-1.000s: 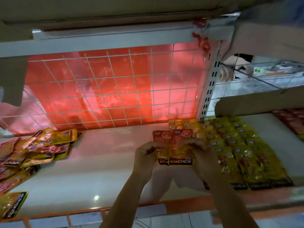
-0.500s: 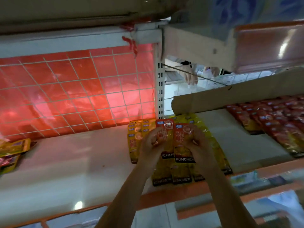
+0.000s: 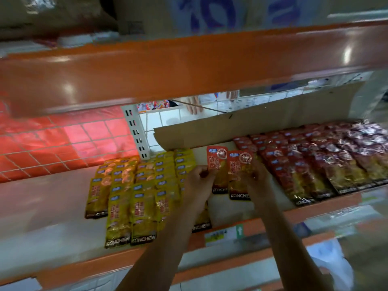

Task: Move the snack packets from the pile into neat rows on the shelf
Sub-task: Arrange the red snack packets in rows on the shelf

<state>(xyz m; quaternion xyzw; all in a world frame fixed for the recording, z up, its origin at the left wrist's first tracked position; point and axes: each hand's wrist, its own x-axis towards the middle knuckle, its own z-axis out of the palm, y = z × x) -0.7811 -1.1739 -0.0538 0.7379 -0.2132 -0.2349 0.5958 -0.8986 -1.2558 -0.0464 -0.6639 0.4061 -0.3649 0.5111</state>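
Midway along the shelf (image 3: 52,206), near its front edge, both hands hold up orange-red snack packets. The left hand (image 3: 198,182) pinches the left packet (image 3: 217,164) by its side, fingers curled round it. The right hand (image 3: 256,179) grips the right packet (image 3: 239,173) the same way. The two packets stand side by side with their edges meeting, tops toward the back of the shelf. They hang over the bare gap between the rows of yellow packets (image 3: 138,196) on the left and the rows of red packets (image 3: 315,164) toward the right end. A cardboard strip (image 3: 252,127) leans along the back edge behind the red rows.
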